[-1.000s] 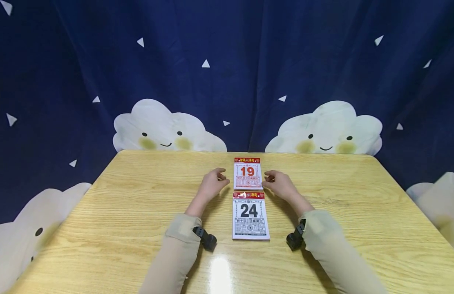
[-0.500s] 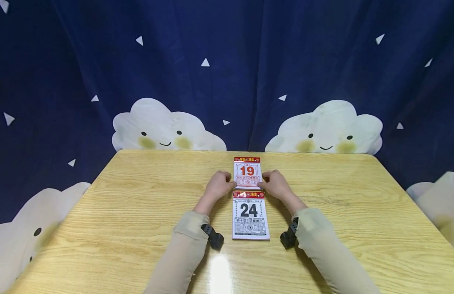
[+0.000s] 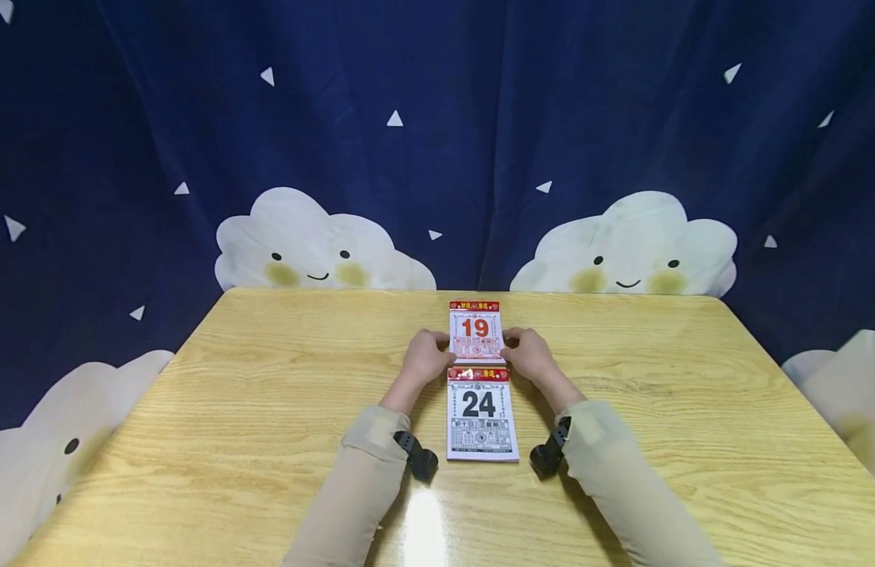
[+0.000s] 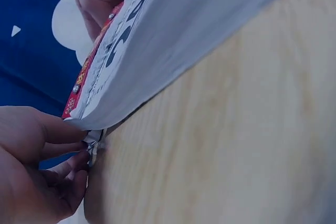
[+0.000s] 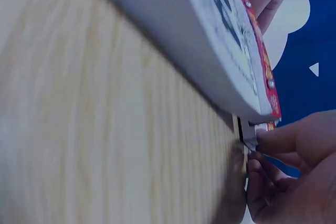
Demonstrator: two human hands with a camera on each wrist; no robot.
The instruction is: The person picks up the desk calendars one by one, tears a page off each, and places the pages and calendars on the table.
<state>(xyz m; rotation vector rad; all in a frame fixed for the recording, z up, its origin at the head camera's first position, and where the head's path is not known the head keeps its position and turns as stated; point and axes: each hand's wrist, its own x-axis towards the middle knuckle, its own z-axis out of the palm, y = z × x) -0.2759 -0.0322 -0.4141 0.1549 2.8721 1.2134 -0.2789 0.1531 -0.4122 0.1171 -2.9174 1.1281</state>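
Observation:
Two tear-off calendars lie in line on the wooden table. The farther calendar (image 3: 476,327) has a red header and a red 19; the nearer calendar (image 3: 478,417), a black 24. My left hand (image 3: 426,356) grips the left side of the 19 calendar near its lower corner, thumb at the edge. Opposite it, my right hand (image 3: 532,354) holds the right side the same way. In both wrist views the thick 24 pad (image 4: 173,40) fills the foreground and hides most of the 19 calendar, while the left fingers (image 4: 60,129) and right fingers (image 5: 278,137) pinch just beyond it.
Bare wood of the table (image 3: 281,378) stretches to both sides. A dark blue curtain (image 3: 451,157) with smiling clouds hangs behind the far edge. Black wrist cameras (image 3: 423,465) sit at both cuffs, either side of the 24 calendar.
Both hands have moved inward from beside the 19 calendar and taken hold of its two sides. Both calendars lie where they were.

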